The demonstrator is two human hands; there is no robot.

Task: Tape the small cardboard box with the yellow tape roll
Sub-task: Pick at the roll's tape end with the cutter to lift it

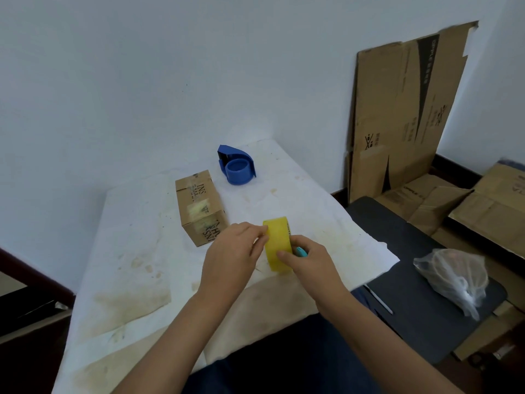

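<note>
The yellow tape roll [277, 243] stands on edge near the table's front right, held between both hands. My right hand [308, 261] grips its near side, with a small turquoise object [301, 252] showing behind the fingers. My left hand [235, 251] pinches the roll's left face with fingertips at its rim. The small cardboard box [200, 206], closed and printed with dark letters, lies on the table just left of and beyond the roll, close to my left hand but not touched.
A blue tape dispenser [237, 166] sits behind the box near the wall. The stained white table cover [136, 251] ends at the right beside a dark stool [412, 280] bearing a plastic bag [451, 277]. Flattened cartons [403, 115] lean against the wall.
</note>
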